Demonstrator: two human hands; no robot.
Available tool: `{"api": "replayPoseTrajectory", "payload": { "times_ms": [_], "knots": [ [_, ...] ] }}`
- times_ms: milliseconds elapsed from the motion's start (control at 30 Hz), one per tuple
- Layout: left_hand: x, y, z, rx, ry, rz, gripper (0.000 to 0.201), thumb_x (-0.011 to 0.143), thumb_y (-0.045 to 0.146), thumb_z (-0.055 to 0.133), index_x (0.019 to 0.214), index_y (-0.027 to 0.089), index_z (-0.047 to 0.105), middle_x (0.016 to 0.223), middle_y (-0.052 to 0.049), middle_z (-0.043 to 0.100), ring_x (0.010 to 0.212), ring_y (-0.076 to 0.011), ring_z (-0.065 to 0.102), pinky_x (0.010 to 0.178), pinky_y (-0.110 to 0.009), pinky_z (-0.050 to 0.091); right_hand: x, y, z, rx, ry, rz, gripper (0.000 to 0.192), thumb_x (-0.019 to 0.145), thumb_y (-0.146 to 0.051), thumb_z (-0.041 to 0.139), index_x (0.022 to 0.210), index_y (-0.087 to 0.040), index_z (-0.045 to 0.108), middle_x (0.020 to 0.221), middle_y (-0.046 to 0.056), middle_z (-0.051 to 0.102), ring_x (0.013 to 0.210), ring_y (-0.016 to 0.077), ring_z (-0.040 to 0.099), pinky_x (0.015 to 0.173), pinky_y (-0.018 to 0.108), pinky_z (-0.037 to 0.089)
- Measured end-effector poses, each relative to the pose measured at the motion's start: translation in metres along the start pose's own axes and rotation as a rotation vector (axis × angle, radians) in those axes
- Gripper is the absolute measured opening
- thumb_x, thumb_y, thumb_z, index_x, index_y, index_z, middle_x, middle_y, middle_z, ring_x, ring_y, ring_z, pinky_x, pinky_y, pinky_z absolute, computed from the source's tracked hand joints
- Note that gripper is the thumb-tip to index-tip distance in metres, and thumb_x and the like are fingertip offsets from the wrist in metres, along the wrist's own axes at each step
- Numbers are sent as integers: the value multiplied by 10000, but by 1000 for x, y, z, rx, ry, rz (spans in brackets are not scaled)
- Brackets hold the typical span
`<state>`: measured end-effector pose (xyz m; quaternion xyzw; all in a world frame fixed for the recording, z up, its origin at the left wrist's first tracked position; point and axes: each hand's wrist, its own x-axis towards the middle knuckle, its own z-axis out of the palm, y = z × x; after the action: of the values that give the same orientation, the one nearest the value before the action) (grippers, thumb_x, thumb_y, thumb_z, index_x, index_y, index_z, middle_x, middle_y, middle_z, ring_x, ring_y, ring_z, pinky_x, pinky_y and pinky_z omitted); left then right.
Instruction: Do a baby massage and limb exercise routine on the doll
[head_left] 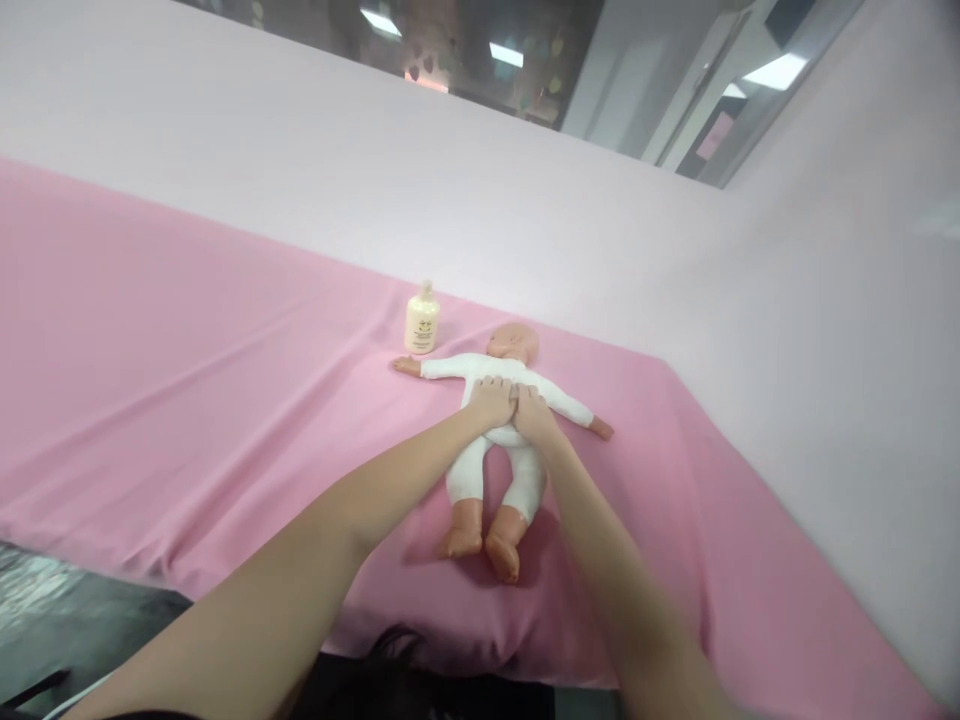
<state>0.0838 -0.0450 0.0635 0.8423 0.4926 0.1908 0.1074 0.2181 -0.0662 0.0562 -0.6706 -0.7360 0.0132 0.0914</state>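
A baby doll [467,475] in a white body suit lies with its arms stretched out sideways. Its head points away from me and its bare feet towards me. On its torso rest both of my hands, side by side and touching at the thumbs. My left hand [493,402] lies with its fingers across the doll's middle, pointing away from me. Beside it, my right hand [532,412] lies on the torso in the same way. Part of the torso is hidden under them. A cream-coloured pump bottle [422,322] stands upright near the doll's hand on the left side.
A pink cloth [300,330] covers the table, with folds running along its left part. White walls [420,190] rise behind it and on the right. Above the back wall is a window [480,60] with reflected lights. The table's front edge is close to my body.
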Motion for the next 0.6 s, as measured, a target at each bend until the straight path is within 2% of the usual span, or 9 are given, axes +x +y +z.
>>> {"api": "replayPoseTrajectory", "payload": {
  "times_ms": [67,167,233,300,367,467,533,600],
  "knots": [
    [-14,0,3,25,-8,0,498,1043,366,432,1456,108,534,1506,-241,557,1406,-399,496,1162,-604,396,-19,-1,2,11,2,-44,511,1017,-145,373,1512,-62,474,1557,265,529,1439,368,513,1200,510,401],
    [-40,-3,6,44,-25,47,622,1034,375,410,1601,119,387,1643,-230,438,1522,-389,391,1243,-593,300,-45,-4,7,32,-5,-93,574,1009,-138,368,1570,-30,426,1675,233,416,1581,328,362,1283,488,315],
    [-56,-5,5,59,-50,81,655,1037,354,380,1646,121,318,1725,-217,317,1607,-382,271,1289,-603,215,-57,-6,7,48,-11,-101,576,1018,-142,349,1577,-30,431,1690,207,407,1599,289,345,1297,456,307],
    [-66,-7,2,67,-92,105,643,1034,312,372,1646,123,321,1758,-195,252,1636,-360,219,1306,-585,195,-61,-6,3,63,-14,-83,551,1034,-150,326,1555,-56,477,1659,182,468,1570,251,405,1278,407,341],
    [-69,-7,-3,46,-118,108,594,1016,273,411,1597,147,404,1743,-172,306,1613,-337,290,1299,-540,246,-60,-7,-5,73,-17,-46,508,1046,-169,340,1504,-88,544,1586,166,565,1489,236,513,1225,362,399],
    [-60,-5,-11,-5,-116,57,461,965,228,513,1423,198,563,1558,-139,558,1419,-303,553,1187,-456,420,-50,-11,-18,62,-20,20,409,1035,-191,432,1387,-127,629,1406,157,704,1309,260,657,1101,348,476],
    [-48,-5,-16,-23,-105,9,400,934,215,569,1333,186,595,1383,-136,668,1242,-292,667,1058,-417,510,-43,-16,-24,38,-16,61,376,1028,-191,474,1366,-126,623,1291,164,751,1208,278,703,1024,347,495],
    [-36,-7,-19,-38,-88,-24,383,929,215,604,1306,151,584,1265,-146,714,1138,-285,704,968,-385,538,-37,-21,-27,10,-9,91,386,1033,-189,485,1398,-117,588,1223,170,767,1149,284,723,973,341,494]
  ]
}}
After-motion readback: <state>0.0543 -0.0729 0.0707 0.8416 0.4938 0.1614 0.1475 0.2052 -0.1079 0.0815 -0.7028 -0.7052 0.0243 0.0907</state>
